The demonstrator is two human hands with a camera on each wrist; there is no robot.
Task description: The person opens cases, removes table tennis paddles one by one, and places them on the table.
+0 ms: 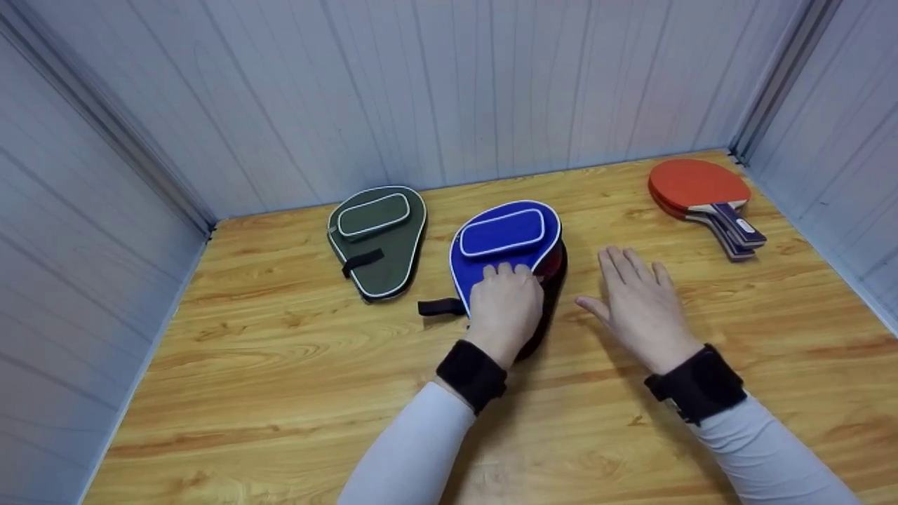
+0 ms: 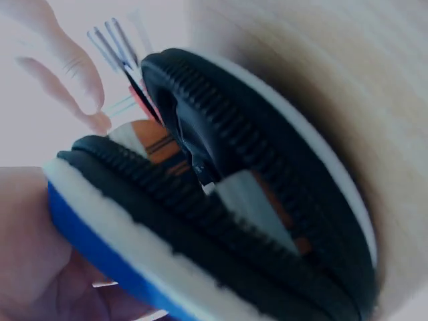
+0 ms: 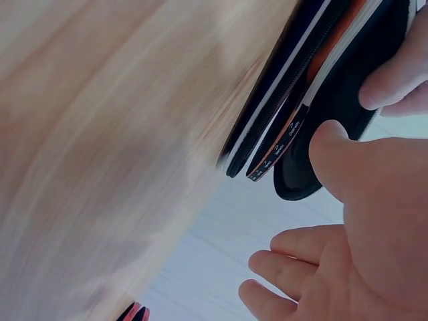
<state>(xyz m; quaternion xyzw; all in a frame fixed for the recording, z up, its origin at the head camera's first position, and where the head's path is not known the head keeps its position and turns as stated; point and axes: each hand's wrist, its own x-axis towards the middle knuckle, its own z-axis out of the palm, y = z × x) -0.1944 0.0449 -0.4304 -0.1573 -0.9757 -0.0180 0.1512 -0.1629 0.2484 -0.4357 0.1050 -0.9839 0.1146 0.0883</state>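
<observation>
A blue table tennis paddle case [image 1: 502, 233] with white piping lies in the middle of the table, its zip undone along the right side. My left hand [image 1: 506, 303] grips the upper layer of the case by its opening and holds it raised. Inside, a paddle [image 3: 284, 137] with black edge tape shows in the right wrist view; striped handle parts [image 2: 159, 142] appear through the gap in the left wrist view. To the right of the case, my right hand [image 1: 642, 308] hovers with fingers extended and thumb spread, holding nothing.
A green paddle case [image 1: 389, 252] with a black strap lies to the left of the blue one. Red paddles [image 1: 700, 184] are stacked at the back right, handles toward the front right. Pale panel walls [image 1: 463, 91] border the wooden table [image 1: 280, 393] on three sides.
</observation>
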